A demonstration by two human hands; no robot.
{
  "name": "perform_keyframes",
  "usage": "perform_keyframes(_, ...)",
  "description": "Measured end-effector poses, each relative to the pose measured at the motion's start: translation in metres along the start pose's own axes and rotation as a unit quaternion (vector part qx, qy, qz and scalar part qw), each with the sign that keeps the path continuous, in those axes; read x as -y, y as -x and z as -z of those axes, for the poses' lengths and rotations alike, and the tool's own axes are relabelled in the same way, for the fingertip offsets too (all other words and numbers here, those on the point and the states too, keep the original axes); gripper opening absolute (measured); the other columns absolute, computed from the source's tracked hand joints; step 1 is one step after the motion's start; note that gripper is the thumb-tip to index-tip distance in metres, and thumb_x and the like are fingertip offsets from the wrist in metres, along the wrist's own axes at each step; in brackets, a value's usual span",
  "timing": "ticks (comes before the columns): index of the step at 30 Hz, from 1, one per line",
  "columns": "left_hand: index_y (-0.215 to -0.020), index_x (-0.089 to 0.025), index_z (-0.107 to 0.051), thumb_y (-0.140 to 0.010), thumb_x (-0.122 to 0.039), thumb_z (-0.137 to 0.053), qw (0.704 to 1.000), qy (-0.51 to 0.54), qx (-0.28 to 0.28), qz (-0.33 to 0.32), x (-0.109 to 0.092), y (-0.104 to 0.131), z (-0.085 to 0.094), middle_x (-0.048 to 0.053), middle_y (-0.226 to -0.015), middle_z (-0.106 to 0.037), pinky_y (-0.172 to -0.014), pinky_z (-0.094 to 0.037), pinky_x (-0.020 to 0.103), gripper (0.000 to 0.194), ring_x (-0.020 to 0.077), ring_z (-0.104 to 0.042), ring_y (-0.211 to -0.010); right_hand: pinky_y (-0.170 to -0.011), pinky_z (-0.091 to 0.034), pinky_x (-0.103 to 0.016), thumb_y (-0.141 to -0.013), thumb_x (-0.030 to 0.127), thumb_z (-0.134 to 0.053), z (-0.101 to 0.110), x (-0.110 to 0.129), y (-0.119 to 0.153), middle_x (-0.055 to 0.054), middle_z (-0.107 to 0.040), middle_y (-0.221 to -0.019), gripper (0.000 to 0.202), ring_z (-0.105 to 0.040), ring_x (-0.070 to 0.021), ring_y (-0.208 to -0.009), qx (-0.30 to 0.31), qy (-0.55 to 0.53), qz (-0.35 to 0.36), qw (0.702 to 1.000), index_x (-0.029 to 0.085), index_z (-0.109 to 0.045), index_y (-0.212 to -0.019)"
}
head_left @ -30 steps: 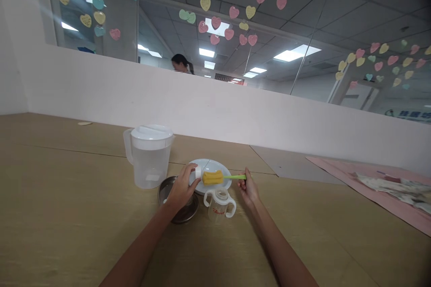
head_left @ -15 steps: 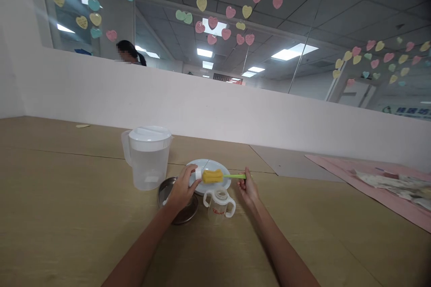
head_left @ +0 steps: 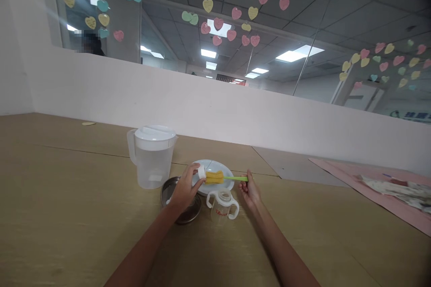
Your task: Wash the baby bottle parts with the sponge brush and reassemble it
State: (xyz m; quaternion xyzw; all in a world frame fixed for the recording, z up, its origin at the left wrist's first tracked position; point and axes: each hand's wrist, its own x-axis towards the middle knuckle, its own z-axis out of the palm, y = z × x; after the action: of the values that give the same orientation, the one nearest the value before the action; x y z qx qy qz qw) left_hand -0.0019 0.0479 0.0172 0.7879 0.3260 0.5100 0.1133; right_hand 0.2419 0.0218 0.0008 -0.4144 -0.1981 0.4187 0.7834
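My left hand [head_left: 185, 188] pinches a small white cap [head_left: 201, 172] over the white plate [head_left: 210, 164]. My right hand [head_left: 251, 189] grips the green handle of a bottle brush [head_left: 214, 177], whose yellow sponge head points left and meets the cap. Whether the sponge is inside the cap or only against it, I cannot tell. Just below the plate stands a clear baby bottle [head_left: 221, 210], uncapped, with two white side handles. Partly hidden under my left hand are two round metal bowls [head_left: 165, 188] with something small and white in the left one.
A lidded clear pitcher [head_left: 153, 161] of water stands behind and left of the bowls. At right, a pink mat [head_left: 340, 172] carries a crumpled cloth [head_left: 397, 190]. A low white wall [head_left: 208, 112] with glass above closes off the table's back.
The cap has tilted and now sits right against the brush's sponge tip. The view has shifted slightly, so everything appears a little further right. The person behind the glass has moved left.
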Motion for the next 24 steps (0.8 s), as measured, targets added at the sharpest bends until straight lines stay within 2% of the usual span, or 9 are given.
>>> perform_keyframes(4,-0.12,-0.02,-0.043,-0.088,-0.033,-0.047,0.999,-0.023,0.023,-0.024,0.002,0.001,-0.001,0.01,-0.119,-0.055,-0.092,-0.046,0.039,0.034,0.022,-0.054,-0.109,-0.034,-0.034,-0.015,-0.074,0.05,-0.064,0.001,0.002,-0.003,0.012,-0.031,-0.037,0.036,-0.026,-0.0027,-0.03,0.007,-0.037,-0.021,0.999,0.019,-0.048,-0.065)
perform_keyframes(7,-0.12,-0.021,-0.044,-0.089,-0.032,-0.045,0.997,-0.04,0.038,-0.057,-0.003,0.003,-0.001,0.009,-0.123,-0.054,-0.096,-0.043,0.039,0.033,0.0217,-0.05,-0.116,-0.036,-0.036,-0.015,-0.074,0.051,-0.063,0.002,0.004,-0.005,0.012,-0.032,-0.038,0.037,-0.025,-0.0025,-0.03,0.014,-0.035,-0.01,0.999,0.019,-0.046,-0.065)
perform_keyframes(13,-0.121,-0.022,-0.045,-0.089,-0.034,-0.045,0.993,-0.06,-0.017,-0.101,-0.006,0.006,-0.002,0.01,-0.122,-0.055,-0.097,-0.044,0.04,0.034,0.0222,-0.052,-0.114,-0.039,-0.039,-0.017,-0.073,0.055,-0.063,0.001,0.005,-0.004,0.011,-0.034,-0.038,0.039,-0.03,-0.0038,-0.031,0.013,-0.025,0.032,0.999,0.02,-0.047,-0.064)
perform_keyframes(19,-0.119,-0.02,-0.046,-0.089,-0.036,-0.045,0.99,-0.075,-0.076,-0.096,-0.002,0.005,-0.003,0.011,-0.121,-0.056,-0.096,-0.044,0.039,0.034,0.0221,-0.053,-0.114,-0.038,-0.037,-0.017,-0.075,0.051,-0.062,-0.005,0.005,0.002,0.01,-0.034,-0.037,0.038,-0.029,-0.004,-0.032,-0.011,0.001,0.034,0.999,0.019,-0.049,-0.061)
perform_keyframes(24,-0.119,-0.018,-0.046,-0.091,-0.037,-0.041,0.989,-0.109,-0.02,-0.1,-0.005,0.002,0.0,0.011,-0.124,-0.055,-0.097,-0.043,0.038,0.035,0.0216,-0.051,-0.116,-0.036,-0.034,-0.016,-0.076,0.049,-0.062,-0.007,0.003,0.005,0.009,-0.035,-0.037,0.038,-0.028,-0.0038,-0.033,-0.01,-0.008,0.007,1.0,0.018,-0.049,-0.06)
